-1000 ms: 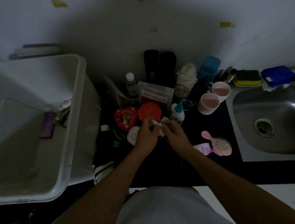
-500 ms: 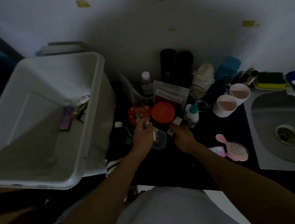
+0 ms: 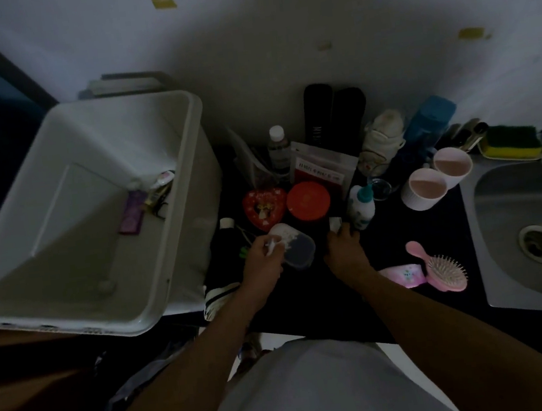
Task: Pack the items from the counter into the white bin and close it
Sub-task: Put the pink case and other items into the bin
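Observation:
The open white bin (image 3: 190, 187) stands at the left with a purple packet (image 3: 131, 215) and small tubes (image 3: 159, 187) inside. My left hand (image 3: 262, 257) pinches a small white item beside a clear lidded box (image 3: 296, 248) on the dark counter. To the right, my right hand (image 3: 343, 247) reaches to a small white piece (image 3: 334, 223) near a little white bottle (image 3: 361, 207); its grip is hidden. Behind them sit a red heart tin (image 3: 265, 207) and a round red lid (image 3: 307, 199).
Two pink cups (image 3: 428, 187), a pink hairbrush (image 3: 442, 267) and a pink tube (image 3: 404, 274) lie right of my hands. A steel sink (image 3: 533, 236), sponge (image 3: 509, 141), black cases (image 3: 333, 110), a red pouch (image 3: 321, 169) and a clear bottle (image 3: 278, 148) crowd the back.
My hands have parted: the left keeps the small white item by the clear box, the right has moved right toward the white bottle. The view has swung left.

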Tool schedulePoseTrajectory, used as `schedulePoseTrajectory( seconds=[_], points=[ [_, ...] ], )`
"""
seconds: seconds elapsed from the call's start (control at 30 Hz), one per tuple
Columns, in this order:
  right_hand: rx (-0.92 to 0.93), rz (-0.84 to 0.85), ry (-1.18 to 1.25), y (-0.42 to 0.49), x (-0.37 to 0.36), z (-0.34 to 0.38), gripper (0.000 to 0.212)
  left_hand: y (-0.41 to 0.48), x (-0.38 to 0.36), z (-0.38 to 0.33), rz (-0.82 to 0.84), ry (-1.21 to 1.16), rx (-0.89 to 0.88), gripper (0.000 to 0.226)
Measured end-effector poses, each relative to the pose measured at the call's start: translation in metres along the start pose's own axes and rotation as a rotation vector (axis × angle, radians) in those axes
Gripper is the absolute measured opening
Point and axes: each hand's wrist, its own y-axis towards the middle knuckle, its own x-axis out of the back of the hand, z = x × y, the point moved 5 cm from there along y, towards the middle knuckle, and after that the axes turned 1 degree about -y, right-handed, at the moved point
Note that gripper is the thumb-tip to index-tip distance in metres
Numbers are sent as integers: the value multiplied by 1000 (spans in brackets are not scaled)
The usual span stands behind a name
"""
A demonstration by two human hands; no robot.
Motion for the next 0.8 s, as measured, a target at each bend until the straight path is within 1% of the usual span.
schedulePoseTrajectory(
  seconds=[0.07, 0.1, 0.13, 0.17, 0.23, 0.27, 0.3, 0.37, 0.4, 0.47, 0.53, 0.6, 0.7, 0.8],
  points=[
    [-67, -48, 103, -7, -2, -6, 41, -2, 1, 1, 13, 13, -5, 15],
    [-99, -80, 198, -11, -2, -10, 42, -3, 2, 2, 16, 22, -6, 12],
    [-139, -127, 332, -15, -2, -13, 41, -4, 2, 3, 22, 28, -7, 11],
    [-196, -197, 506, -20, 0, -16, 35, -5, 2, 4, 30, 27, -9, 11],
    [-340, -357, 884, -33, 7, -21, 16, -6, 0, 5, 49, 17, -9, 12],
    [-403, -406, 1032, -38, 8, -21, 14, -6, -1, 5, 51, 8, -7, 12],
    [-441, -434, 1132, -44, 10, -20, 13, -6, -2, 4, 55, -4, -7, 13],
    [-439, -472, 1259, -53, 16, -14, 13, -7, -4, 2, 60, -30, -1, 10],
    [-407, -486, 1309, -57, 21, -10, 15, -7, -5, 0, 62, -44, 4, 10],
    [-308, -488, 1355, -61, 29, -1, 17, -8, -5, -4, 47, -82, 18, 17],
    [-193, -486, 1332, -64, 39, 10, 15, -8, 1, -10, 28, -150, 26, 24],
    [-67, -485, 1319, -64, 49, 23, 16, -7, 10, -12, 42, -202, 18, 27],
    [71, -408, 1286, -61, 54, 42, 17, -5, 23, -9, 97, -200, -23, 25],
    [138, -309, 1275, -56, 54, 60, 21, -6, 36, 0, 119, -168, -57, 19]
  ],
)
